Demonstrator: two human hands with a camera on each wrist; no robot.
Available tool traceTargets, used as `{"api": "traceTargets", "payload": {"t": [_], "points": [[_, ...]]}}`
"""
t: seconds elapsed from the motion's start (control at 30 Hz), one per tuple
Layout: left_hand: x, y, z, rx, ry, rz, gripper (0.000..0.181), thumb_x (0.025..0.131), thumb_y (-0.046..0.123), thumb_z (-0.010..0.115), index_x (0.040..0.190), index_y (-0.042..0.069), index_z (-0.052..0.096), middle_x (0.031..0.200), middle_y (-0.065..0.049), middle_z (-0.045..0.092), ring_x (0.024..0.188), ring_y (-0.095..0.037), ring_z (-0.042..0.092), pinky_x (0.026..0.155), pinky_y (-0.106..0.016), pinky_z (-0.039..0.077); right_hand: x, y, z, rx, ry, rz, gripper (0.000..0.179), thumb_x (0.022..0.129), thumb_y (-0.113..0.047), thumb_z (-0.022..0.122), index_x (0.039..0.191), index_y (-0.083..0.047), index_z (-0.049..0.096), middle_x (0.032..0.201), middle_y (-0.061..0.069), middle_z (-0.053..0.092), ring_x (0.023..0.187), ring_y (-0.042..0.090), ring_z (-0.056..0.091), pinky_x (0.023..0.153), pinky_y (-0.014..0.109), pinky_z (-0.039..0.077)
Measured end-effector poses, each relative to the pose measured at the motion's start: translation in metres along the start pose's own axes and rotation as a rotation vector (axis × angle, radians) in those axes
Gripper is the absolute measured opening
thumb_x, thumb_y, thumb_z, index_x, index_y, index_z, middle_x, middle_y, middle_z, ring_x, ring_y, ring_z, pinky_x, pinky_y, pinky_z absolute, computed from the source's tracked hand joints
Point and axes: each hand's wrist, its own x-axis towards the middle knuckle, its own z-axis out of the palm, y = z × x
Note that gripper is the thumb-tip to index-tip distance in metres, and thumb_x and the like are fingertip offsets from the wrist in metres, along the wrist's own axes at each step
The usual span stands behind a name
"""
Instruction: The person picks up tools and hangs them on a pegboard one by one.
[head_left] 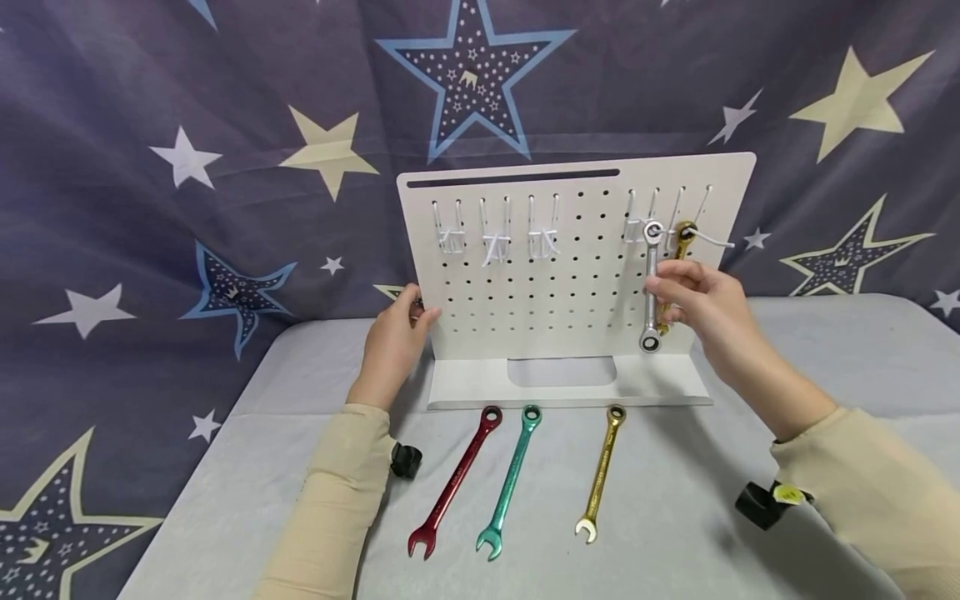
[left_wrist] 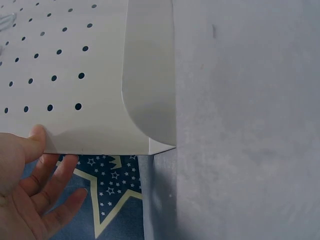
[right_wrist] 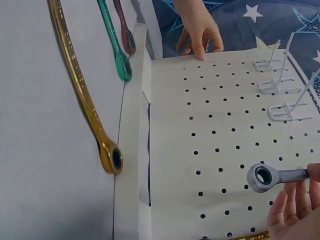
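My right hand (head_left: 708, 308) pinches a silver double-ring ratchet wrench (head_left: 651, 287) upright in front of the white pegboard (head_left: 525, 292). The wrench's upper ring is level with the hooks at the right; I cannot tell whether a hook passes through it. Just behind, a gold wrench (head_left: 684, 240) hangs from the rightmost hook, partly hidden by the fingers. At the board's left edge my left hand (head_left: 392, 346) grips the panel. In the left wrist view its thumb (left_wrist: 38, 139) lies on the front face, with the fingers behind the edge.
On the grey tabletop, before the board's base, lie a red wrench (head_left: 454, 483), a green wrench (head_left: 511, 483) and another gold wrench (head_left: 600, 475). Several white wire hooks (head_left: 496, 246) project from the board's upper part. A star-patterned cloth (head_left: 247, 167) hangs behind.
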Motion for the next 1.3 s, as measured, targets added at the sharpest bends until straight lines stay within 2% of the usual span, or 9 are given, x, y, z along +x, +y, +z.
{"api": "traceTargets", "payload": {"t": [0.4, 1.03, 1.3], "points": [[-0.001, 0.0, 0.0, 0.002, -0.001, -0.007, 0.024, 0.101, 0.029, 0.059, 0.115, 0.01, 0.054, 0.102, -0.012, 0.066, 0.092, -0.03, 0.064, 0.078, -0.046, 0.048, 0.01, 0.006, 0.004, -0.142, 0.019, 0.031, 0.017, 0.092, -0.023, 0.073, 0.103, -0.014, 0.062, 0.087, -0.012, 0.067, 0.08, 0.007, 0.059, 0.064, 0.018, 0.05], [0.001, 0.0, 0.001, -0.007, 0.007, -0.002, 0.025, 0.1, 0.03, 0.06, 0.116, 0.011, 0.055, 0.102, -0.012, 0.066, 0.091, -0.03, 0.063, 0.078, -0.046, 0.048, 0.019, 0.012, 0.01, -0.058, 0.067, 0.061, 0.015, 0.09, -0.028, 0.075, 0.1, -0.018, 0.067, 0.089, -0.012, 0.068, 0.084, 0.007, 0.062, 0.066, 0.019, 0.05], [0.001, 0.0, 0.001, -0.001, 0.01, 0.003, 0.024, 0.1, 0.029, 0.06, 0.114, 0.011, 0.054, 0.1, -0.012, 0.066, 0.09, -0.03, 0.063, 0.078, -0.046, 0.047, 0.021, 0.012, 0.017, -0.113, 0.099, 0.092, 0.02, 0.091, -0.033, 0.074, 0.103, -0.02, 0.067, 0.095, -0.014, 0.066, 0.086, 0.005, 0.063, 0.07, 0.019, 0.049]]}}
